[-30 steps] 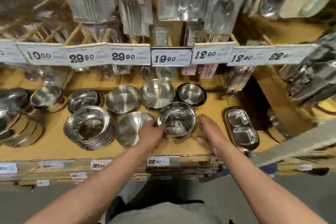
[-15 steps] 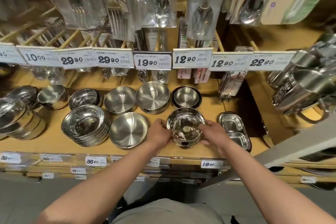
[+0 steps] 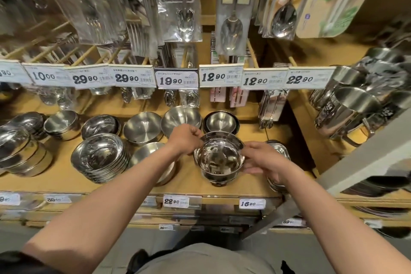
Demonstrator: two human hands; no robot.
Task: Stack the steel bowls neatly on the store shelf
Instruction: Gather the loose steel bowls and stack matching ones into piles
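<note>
The steel bowl you've got up front is the whole story here, so let me walk it left to right. Far left on the wooden shelf there's a nested stack of shiny bowls, leaning a bit, with a flatter brushed dish just beside it, partly hidden by your forearm. Your left hand has its fingers curled onto the far-left rim of the bowl, pinching it as far as I can tell. The bowl itself is mirror-polished, round, deep, with a small foot, and it looks raised off the shelf near the front edge. There seems to be a second rim right behind and under it, so it may be coming out of, or going into, another bowl; I can't tell which. Your right hand cups the right wall, fingers wrapped round it.

What the next bit hinges on, I'd say: the bowl sits dead centre between both hands, mouth up, axis vertical, and the stack is off to your left. Left hand's nearer. Polished steel is slippery, so keep it level. A divided tray peeks out behind your right hand.
</note>
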